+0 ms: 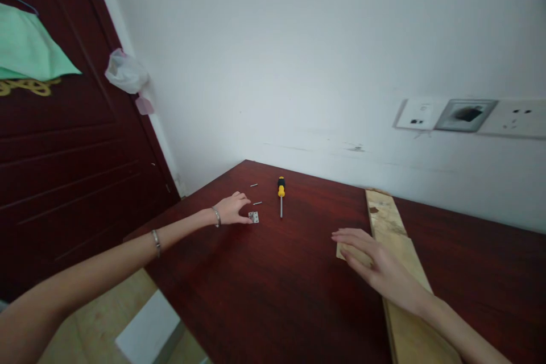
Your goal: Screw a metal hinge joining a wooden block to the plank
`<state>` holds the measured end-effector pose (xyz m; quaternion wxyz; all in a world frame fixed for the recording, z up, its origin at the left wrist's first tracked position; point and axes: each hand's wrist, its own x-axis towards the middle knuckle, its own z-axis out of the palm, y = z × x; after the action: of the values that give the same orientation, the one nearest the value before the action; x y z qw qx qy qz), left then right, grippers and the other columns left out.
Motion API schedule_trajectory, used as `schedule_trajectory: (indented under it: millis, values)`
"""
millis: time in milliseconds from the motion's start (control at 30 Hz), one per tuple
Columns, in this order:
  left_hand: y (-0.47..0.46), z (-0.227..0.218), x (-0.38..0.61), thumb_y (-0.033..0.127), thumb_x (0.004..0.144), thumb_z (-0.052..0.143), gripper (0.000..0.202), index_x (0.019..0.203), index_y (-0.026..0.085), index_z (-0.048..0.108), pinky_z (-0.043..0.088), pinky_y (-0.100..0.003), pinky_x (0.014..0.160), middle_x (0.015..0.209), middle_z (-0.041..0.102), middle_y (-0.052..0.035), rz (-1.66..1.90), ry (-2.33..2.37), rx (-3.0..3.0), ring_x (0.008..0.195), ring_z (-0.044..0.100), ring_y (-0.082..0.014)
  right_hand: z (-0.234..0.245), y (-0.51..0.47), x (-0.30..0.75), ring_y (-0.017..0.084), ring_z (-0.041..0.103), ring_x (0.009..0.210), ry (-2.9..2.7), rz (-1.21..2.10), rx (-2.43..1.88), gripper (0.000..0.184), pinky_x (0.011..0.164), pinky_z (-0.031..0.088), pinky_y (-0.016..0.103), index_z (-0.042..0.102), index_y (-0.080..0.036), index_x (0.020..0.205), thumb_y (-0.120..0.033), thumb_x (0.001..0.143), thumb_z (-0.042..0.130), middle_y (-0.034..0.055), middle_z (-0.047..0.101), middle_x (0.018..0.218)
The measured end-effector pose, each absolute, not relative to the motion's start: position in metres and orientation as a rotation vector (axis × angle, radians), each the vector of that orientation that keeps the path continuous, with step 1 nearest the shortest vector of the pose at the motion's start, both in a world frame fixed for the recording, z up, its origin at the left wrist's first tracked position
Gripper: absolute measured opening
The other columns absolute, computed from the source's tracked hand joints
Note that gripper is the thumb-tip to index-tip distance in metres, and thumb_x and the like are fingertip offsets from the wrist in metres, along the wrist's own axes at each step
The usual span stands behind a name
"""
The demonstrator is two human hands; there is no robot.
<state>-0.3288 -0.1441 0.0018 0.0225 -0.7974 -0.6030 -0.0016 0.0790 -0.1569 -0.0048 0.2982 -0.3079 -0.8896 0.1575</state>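
Note:
My left hand (232, 209) reaches over the dark red tabletop, fingers apart and holding nothing. Its thumb tip is at the edge of a small metal hinge (255, 217); I cannot tell whether it touches. Two screws (257, 203) (253, 185) lie just beyond the hinge. A yellow and black screwdriver (281, 189) rests to their right, tip toward me. On the right, my right hand (371, 253) has its fingers stretched out over a small wooden piece (340, 251), partly hidden beneath them. Under its wrist runs a long wooden board (403, 250).
The table (273, 290) meets a white wall (298, 68) at the back. Sockets (467, 115) sit on that wall at right. A dark red door (55, 142) with a hanging green cloth (34, 48) stands at left. A white box (149, 327) is below the table's left edge.

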Motion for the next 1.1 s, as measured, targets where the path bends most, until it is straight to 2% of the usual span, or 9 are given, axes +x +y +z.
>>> schedule_trajectory:
  millis: [100, 167, 300, 567, 833, 1100]
  values:
    - [-0.144, -0.006, -0.324, 0.056, 0.075, 0.066, 0.056, 0.112, 0.014, 0.062, 0.04, -0.036, 0.093, 0.112, 0.058, -0.012, 0.023, -1.858, -2.494, 0.107, 0.052, -0.0284, -0.006, -0.175, 0.07, 0.025, 0.058, 0.117, -2.441, 0.427, -0.816, 0.03, 0.105, 0.043, 0.052, 0.066, -0.024, 0.112, -0.033, 0.092, 0.045, 0.0091, 0.065, 0.119]
    - [-0.142, -0.009, -0.323, 0.054, 0.076, 0.066, 0.052, 0.109, 0.014, 0.063, 0.041, -0.036, 0.092, 0.111, 0.058, -0.0122, 0.021, -1.865, -2.497, 0.105, 0.053, -0.028, -0.007, -0.186, 0.068, 0.024, 0.055, 0.12, -2.486, 0.457, -0.829, 0.03, 0.107, 0.04, 0.052, 0.065, -0.025, 0.114, -0.032, 0.092, 0.045, 0.0086, 0.063, 0.123]
    - [-0.138, -0.012, -0.327, 0.052, 0.076, 0.066, 0.048, 0.105, 0.014, 0.065, 0.041, -0.036, 0.091, 0.108, 0.058, -0.0116, 0.003, -1.884, -2.523, 0.103, 0.054, -0.0273, -0.01, -0.201, 0.07, 0.021, 0.054, 0.121, -2.539, 0.577, -0.839, 0.031, 0.107, 0.043, 0.044, 0.064, -0.024, 0.114, -0.031, 0.095, 0.04, 0.0092, 0.059, 0.127]
    - [-0.134, -0.023, -0.332, 0.053, 0.078, 0.063, 0.045, 0.103, 0.016, 0.066, 0.042, -0.034, 0.088, 0.106, 0.058, -0.0103, -0.114, -1.903, -2.549, 0.099, 0.055, -0.0258, -0.01, -0.216, 0.074, 0.02, 0.052, 0.122, -2.582, 0.651, -0.815, 0.032, 0.107, 0.042, 0.04, 0.063, -0.02, 0.113, -0.031, 0.096, 0.039, 0.0115, 0.059, 0.125]
    - [-0.137, -0.024, -0.329, 0.048, 0.082, 0.058, 0.041, 0.108, 0.016, 0.063, 0.043, -0.035, 0.087, 0.107, 0.056, -0.0107, -0.075, -1.931, -2.577, 0.104, 0.051, -0.0266, -0.01, -0.219, 0.074, 0.02, 0.051, 0.123, -2.591, 0.656, -0.796, 0.03, 0.107, 0.042, 0.04, 0.064, -0.023, 0.112, -0.029, 0.095, 0.04, 0.0098, 0.057, 0.126]
    - [-0.141, -0.025, -0.323, 0.041, 0.083, 0.057, 0.033, 0.102, 0.016, 0.063, 0.044, -0.033, 0.085, 0.105, 0.056, -0.0098, -0.139, -1.93, -2.572, 0.1, 0.051, -0.0244, -0.006, -0.218, 0.07, 0.02, 0.051, 0.123, -2.592, 0.7, -0.798, 0.03, 0.107, 0.042, 0.04, 0.062, -0.023, 0.114, -0.026, 0.094, 0.04, 0.0095, 0.054, 0.13]
